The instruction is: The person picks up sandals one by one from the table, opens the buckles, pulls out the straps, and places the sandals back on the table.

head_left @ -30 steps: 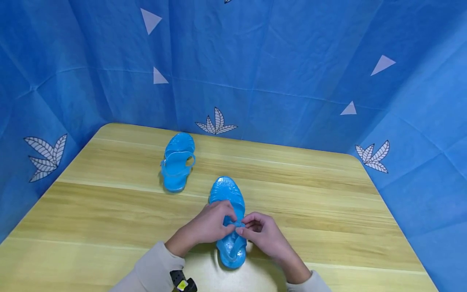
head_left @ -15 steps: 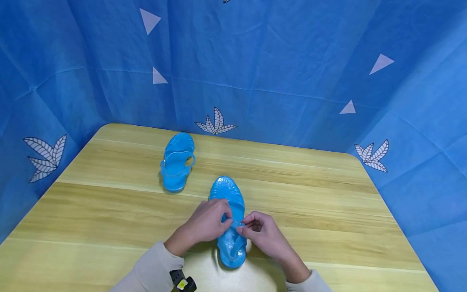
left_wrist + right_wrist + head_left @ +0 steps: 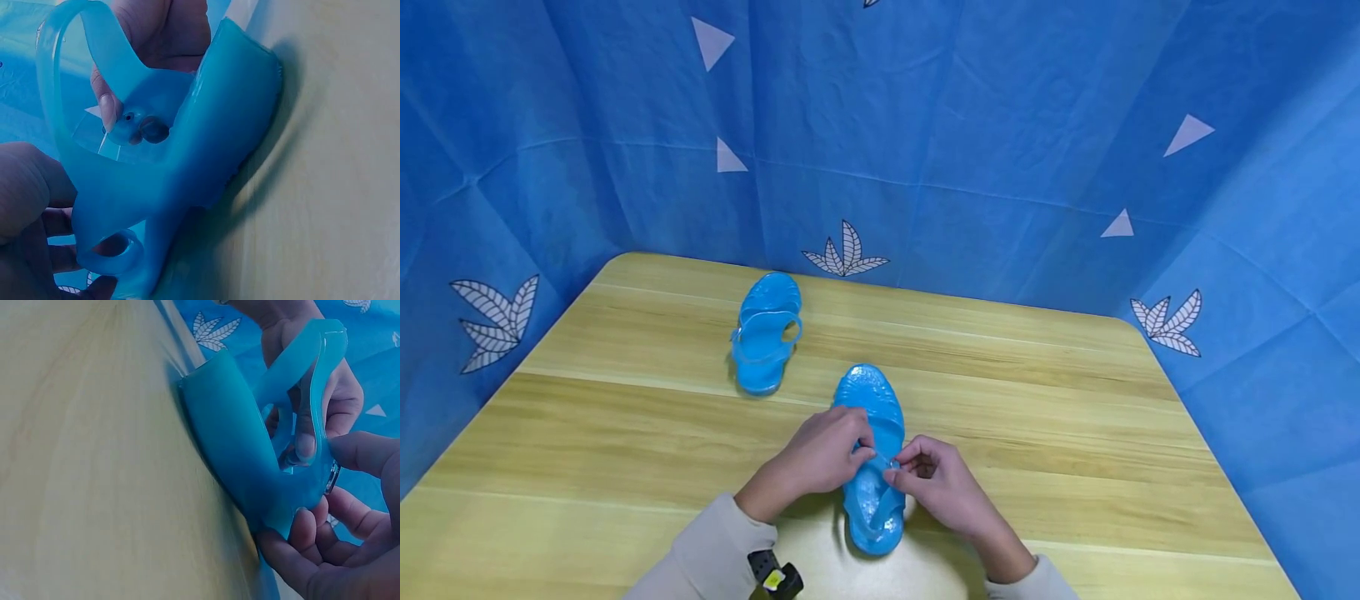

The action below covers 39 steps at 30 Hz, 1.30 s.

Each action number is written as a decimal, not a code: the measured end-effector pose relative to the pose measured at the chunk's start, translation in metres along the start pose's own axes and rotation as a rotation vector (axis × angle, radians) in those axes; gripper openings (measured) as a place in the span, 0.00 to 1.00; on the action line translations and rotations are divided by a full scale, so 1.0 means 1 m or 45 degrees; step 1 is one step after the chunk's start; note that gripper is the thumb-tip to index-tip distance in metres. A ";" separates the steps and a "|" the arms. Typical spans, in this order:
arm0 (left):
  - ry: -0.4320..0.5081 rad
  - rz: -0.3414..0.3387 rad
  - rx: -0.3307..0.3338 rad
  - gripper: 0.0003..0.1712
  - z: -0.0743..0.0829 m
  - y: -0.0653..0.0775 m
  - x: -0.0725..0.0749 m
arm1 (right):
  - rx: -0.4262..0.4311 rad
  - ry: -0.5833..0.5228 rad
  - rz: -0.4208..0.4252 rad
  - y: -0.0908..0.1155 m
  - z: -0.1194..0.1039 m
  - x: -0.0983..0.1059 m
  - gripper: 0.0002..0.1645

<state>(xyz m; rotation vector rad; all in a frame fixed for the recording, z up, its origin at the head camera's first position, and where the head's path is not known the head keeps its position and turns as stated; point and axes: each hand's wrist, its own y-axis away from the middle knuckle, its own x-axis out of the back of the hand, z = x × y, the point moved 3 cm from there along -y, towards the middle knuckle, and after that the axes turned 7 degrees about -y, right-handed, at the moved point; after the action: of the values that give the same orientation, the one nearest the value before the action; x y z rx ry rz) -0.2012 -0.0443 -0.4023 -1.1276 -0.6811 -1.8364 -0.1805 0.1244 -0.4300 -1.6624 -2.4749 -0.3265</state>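
A glossy blue jelly sandal (image 3: pixel 867 392) lies on the table, toe pointing away, under both hands. My left hand (image 3: pixel 827 454) is over its left side, thumb and index finger pinching the ankle strap. From the right, my right hand (image 3: pixel 943 483) pinches the strap at the small metal buckle (image 3: pixel 332 477). In the right wrist view, the right thumb lies on top and the other fingers come up underneath. The heel strap (image 3: pixel 50 75) stands up in a loop in the left wrist view. A matching second sandal (image 3: pixel 760 354) lies farther back on the left.
The wood-grain table (image 3: pixel 1037 400) has rounded far corners. A blue cloth backdrop (image 3: pixel 985 125) with white triangles and leaf prints encloses the back and sides. A black band with a yellow mark (image 3: pixel 775 579) sits at the left sleeve cuff.
My left hand has drawn slightly left and away from the buckle, widening the gap between the hands. The right hand stays almost in place. The second sandal has not moved.
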 end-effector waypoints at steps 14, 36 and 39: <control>0.000 0.013 -0.015 0.06 0.000 -0.002 -0.002 | 0.008 0.008 0.002 -0.001 0.002 0.000 0.10; 0.036 0.008 -0.009 0.05 -0.001 -0.002 -0.001 | 0.028 -0.010 -0.017 -0.002 0.003 -0.001 0.10; 0.037 0.011 -0.009 0.05 -0.001 -0.002 -0.001 | 0.034 -0.016 -0.019 -0.002 0.003 -0.001 0.09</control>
<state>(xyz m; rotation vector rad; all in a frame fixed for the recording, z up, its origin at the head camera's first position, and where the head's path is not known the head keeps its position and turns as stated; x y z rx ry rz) -0.2037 -0.0439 -0.4040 -1.1045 -0.6526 -1.8457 -0.1817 0.1239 -0.4334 -1.6413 -2.4904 -0.2841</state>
